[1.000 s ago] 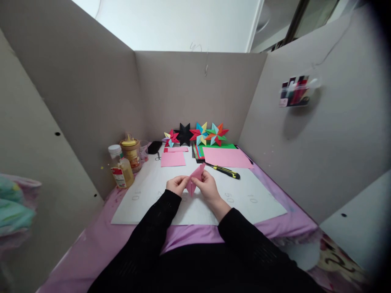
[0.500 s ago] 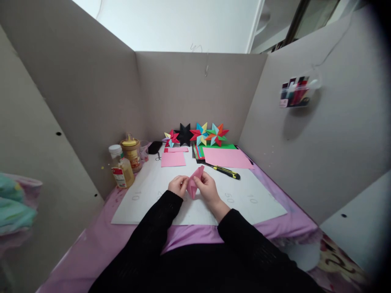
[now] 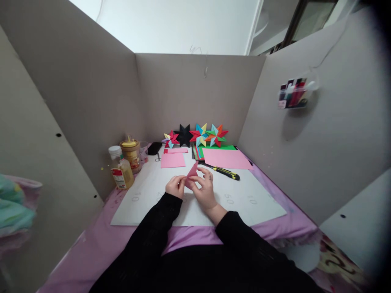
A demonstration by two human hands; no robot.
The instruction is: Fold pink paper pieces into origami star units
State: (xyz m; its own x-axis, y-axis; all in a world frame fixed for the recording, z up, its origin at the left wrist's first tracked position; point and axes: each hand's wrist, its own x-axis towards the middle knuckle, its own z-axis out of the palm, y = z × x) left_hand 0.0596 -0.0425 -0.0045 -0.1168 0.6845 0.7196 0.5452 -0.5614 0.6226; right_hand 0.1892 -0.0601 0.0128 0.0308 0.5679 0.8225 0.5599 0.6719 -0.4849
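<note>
A small folded pink paper piece is pinched between both my hands above the white sheet on the table. My left hand grips its lower left edge with closed fingers. My right hand holds its right side, fingers partly spread around the fold. The paper's point sticks upward.
Several folded paper stars stand at the back wall. Pink sheets and a stack of coloured paper lie behind my hands, with a yellow-black utility knife. Two bottles stand at the left. Cardboard walls enclose the table.
The pink piece has been turned and raised a little, its point now up. My right hand's fingers have opened out around it. The left hand stayed nearly in place.
</note>
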